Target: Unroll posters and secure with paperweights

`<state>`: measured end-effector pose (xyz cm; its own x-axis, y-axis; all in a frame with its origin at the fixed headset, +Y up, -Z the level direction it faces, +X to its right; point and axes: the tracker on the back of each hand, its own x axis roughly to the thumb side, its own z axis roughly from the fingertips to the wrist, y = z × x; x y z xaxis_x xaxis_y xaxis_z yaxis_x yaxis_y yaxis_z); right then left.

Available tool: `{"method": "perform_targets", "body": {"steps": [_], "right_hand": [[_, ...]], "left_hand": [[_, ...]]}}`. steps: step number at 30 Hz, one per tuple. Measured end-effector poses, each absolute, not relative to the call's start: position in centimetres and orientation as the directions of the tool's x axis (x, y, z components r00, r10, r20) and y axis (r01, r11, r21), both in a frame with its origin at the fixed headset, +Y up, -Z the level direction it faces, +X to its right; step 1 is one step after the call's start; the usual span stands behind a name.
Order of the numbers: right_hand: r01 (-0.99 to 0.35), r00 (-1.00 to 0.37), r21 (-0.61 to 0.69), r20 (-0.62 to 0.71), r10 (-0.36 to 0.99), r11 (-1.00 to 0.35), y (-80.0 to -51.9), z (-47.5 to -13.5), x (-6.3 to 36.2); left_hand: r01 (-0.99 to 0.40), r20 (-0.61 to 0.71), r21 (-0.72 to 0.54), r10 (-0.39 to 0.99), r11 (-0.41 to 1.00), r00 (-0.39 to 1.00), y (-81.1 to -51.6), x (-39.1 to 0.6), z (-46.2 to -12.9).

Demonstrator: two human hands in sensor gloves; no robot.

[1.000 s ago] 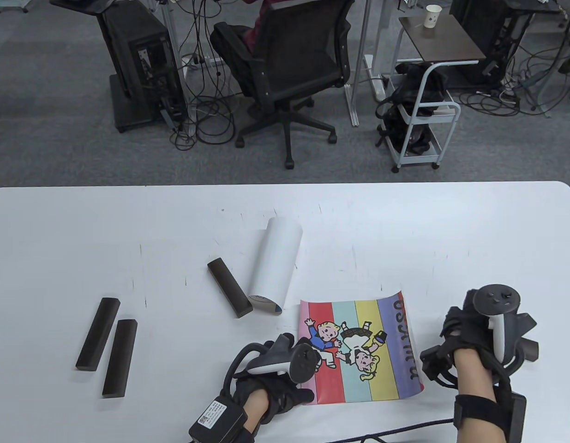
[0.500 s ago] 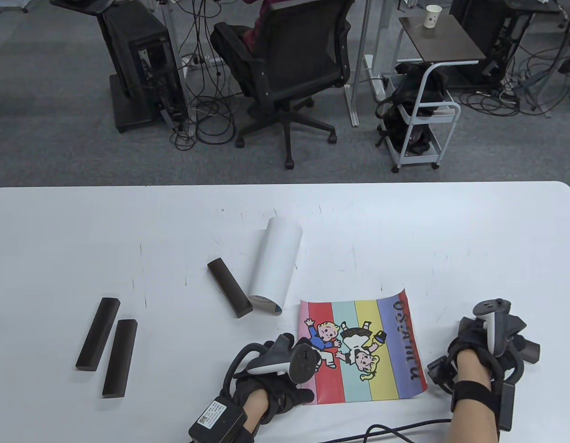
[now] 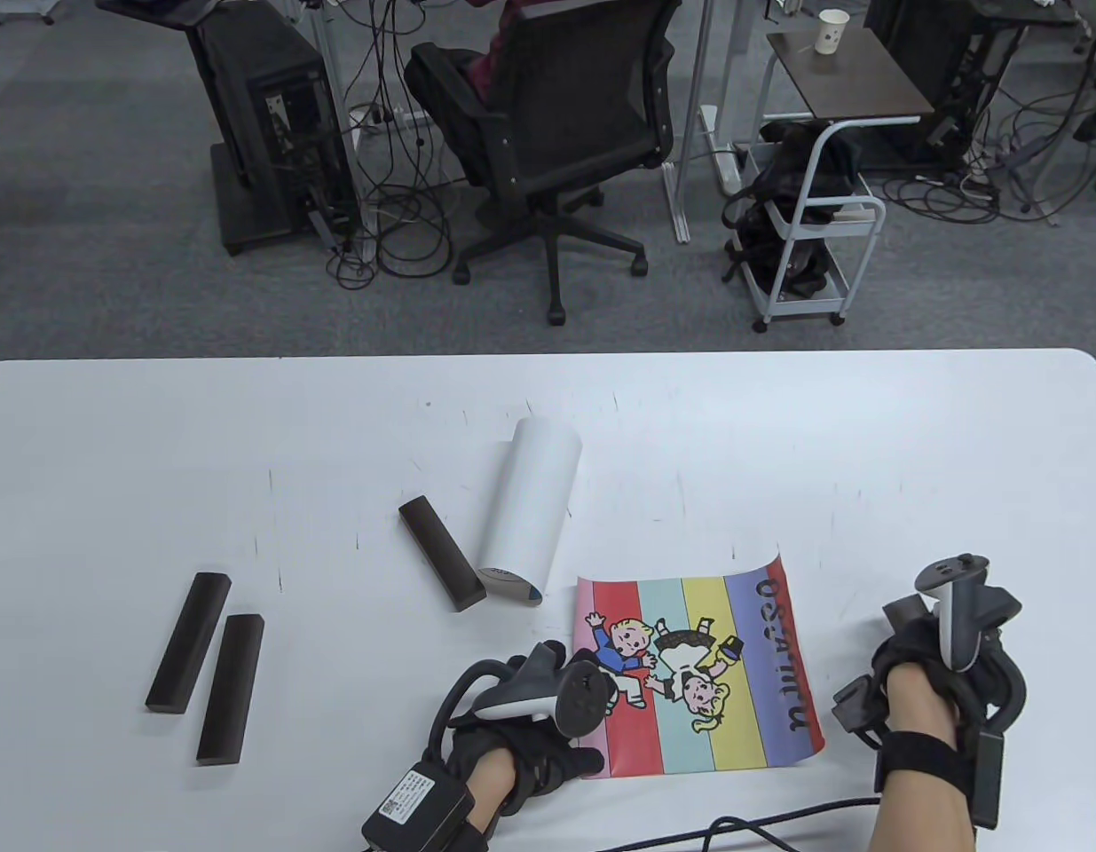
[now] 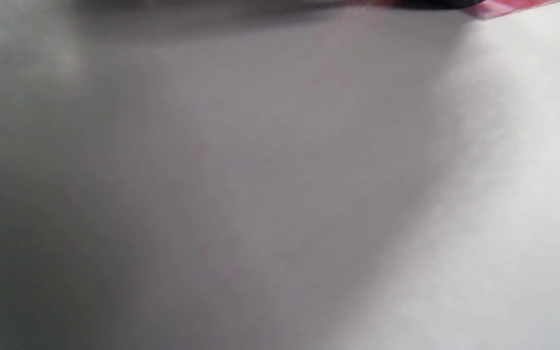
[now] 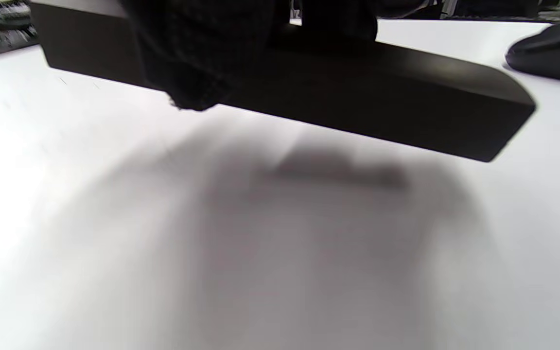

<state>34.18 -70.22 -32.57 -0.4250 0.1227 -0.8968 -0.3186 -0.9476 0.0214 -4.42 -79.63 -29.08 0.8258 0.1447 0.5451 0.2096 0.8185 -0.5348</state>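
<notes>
On the left of the table [image 3: 778, 426], 2 dark paperweights [image 3: 206, 674] lie unused. A 3rd paperweight [image 3: 441, 553] rests beside the rolled poster [image 3: 532, 515], not yet opened. The left hand [image 3: 534, 741] presses the striped poster's [image 3: 698, 679] left edge flat; its right edge curls, unweighted. The right hand [image 3: 942, 661] grips a dark bar [image 5: 358, 87] above the table. I judge that most of the work remains.

left wrist view blurred, striped poster [image 4: 503, 6] cut off at top edge
</notes>
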Motion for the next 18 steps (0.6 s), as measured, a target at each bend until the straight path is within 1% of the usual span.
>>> {"method": "perform_targets", "body": {"steps": [1,2,5,7,9,11,13,15,16,18], "right_hand": [[-0.321,-0.440,0.006,-0.886,0.144,-0.947,-69.4,-32.6,33.9],[-0.327,-0.477,-0.014,-0.861,0.178,-0.945,-67.8,-32.6,33.1],[-0.334,-0.603,-0.052,-0.756,0.256,-0.941,-64.1,-32.8,30.4],[-0.305,-0.684,-0.039,-0.686,0.247,-0.952,-62.4,-32.9,28.4],[-0.276,-0.752,-0.015,-0.620,0.225,-0.961,-61.6,-32.9,26.4],[-0.264,-0.794,0.014,-0.571,0.209,-0.965,-61.5,-32.9,24.6],[-0.248,-0.822,0.047,-0.538,0.185,-0.968,-62.1,-33.0,23.2],[-0.235,-0.832,0.082,-0.532,0.157,-0.968,-63.4,-33.2,22.1],[-0.223,-0.837,0.119,-0.533,0.128,-0.968,-64.5,-33.4,21.6],[-0.198,-0.841,0.159,-0.534,0.084,-0.967,-65.8,-33.7,21.4]], "left_hand": [[0.210,0.545,-0.535,0.145,0.818,0.826,-79.6,-4.4,-29.1],[0.210,0.545,-0.536,0.145,0.818,0.826,-79.6,-4.4,-29.1],[0.209,0.544,-0.537,0.146,0.817,0.826,-79.6,-4.4,-29.1],[0.209,0.545,-0.537,0.146,0.818,0.826,-79.6,-4.4,-29.1],[0.210,0.544,-0.537,0.145,0.817,0.826,-79.6,-4.4,-29.1],[0.211,0.545,-0.537,0.145,0.817,0.826,-79.6,-4.4,-29.1],[0.210,0.545,-0.537,0.146,0.817,0.826,-79.6,-4.4,-29.1],[0.210,0.545,-0.537,0.146,0.817,0.826,-79.6,-4.4,-29.1],[0.212,0.545,-0.538,0.145,0.816,0.826,-79.6,-4.4,-29.1],[0.213,0.546,-0.537,0.144,0.816,0.825,-79.6,-4.4,-29.1]]}}
